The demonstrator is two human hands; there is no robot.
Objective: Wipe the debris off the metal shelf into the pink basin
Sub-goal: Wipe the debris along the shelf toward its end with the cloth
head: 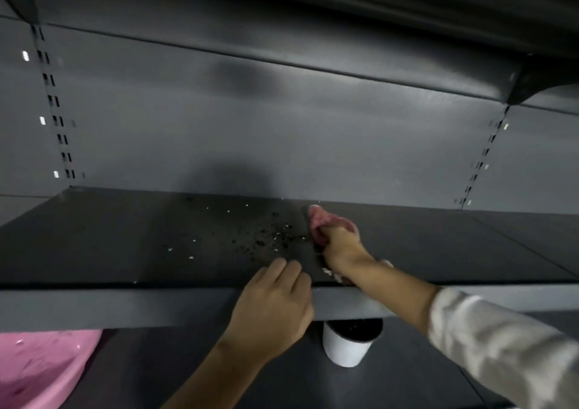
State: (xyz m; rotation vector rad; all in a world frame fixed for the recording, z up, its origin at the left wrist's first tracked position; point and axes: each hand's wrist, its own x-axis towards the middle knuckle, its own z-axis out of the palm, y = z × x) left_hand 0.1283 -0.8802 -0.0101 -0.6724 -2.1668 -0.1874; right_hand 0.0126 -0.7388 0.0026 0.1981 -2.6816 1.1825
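A dark metal shelf [109, 245] runs across the view at chest height. Dark and white crumbs of debris [266, 236] lie scattered over its middle. My right hand [341, 249] reaches over the shelf and grips a bunched pink cloth [322, 220], which presses on the shelf just right of the debris. My left hand [275, 302] rests on the shelf's front edge, fingers laid over the lip, holding nothing. The pink basin [40, 368] sits at the lower left, below the shelf and partly cut off by the frame.
A white paper cup [347, 346] with dark contents stands on the lower shelf under the front lip. A grey back panel with slotted uprights [56, 111] rises behind. Another shelf [407, 7] overhangs at the top.
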